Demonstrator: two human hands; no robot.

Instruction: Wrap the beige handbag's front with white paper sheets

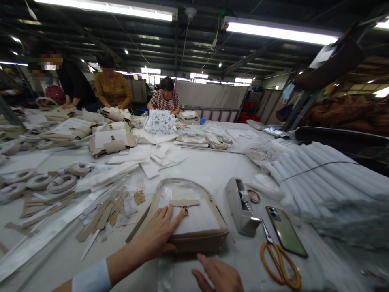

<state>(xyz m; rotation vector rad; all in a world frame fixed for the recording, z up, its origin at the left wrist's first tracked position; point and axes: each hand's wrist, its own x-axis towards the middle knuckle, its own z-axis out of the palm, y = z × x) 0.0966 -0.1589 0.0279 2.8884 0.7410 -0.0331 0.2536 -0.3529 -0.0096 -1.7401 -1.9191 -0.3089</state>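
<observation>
A beige handbag (194, 227) lies flat on the white table in front of me, with white paper over its front and a strap with a metal clasp (185, 210) across it. My left hand (158, 233) rests open on the bag's left side, fingers stretched toward the clasp. My right hand (220, 275) hovers open just below the bag's near edge, touching nothing that I can see.
A tape dispenser (241, 207), a phone (285, 231) and orange-handled scissors (279, 261) lie right of the bag. Rolled white paper (328, 178) is stacked at the right. Strap coils (57, 182) and tags (121, 207) lie to the left. Several people (165, 99) work at the far side.
</observation>
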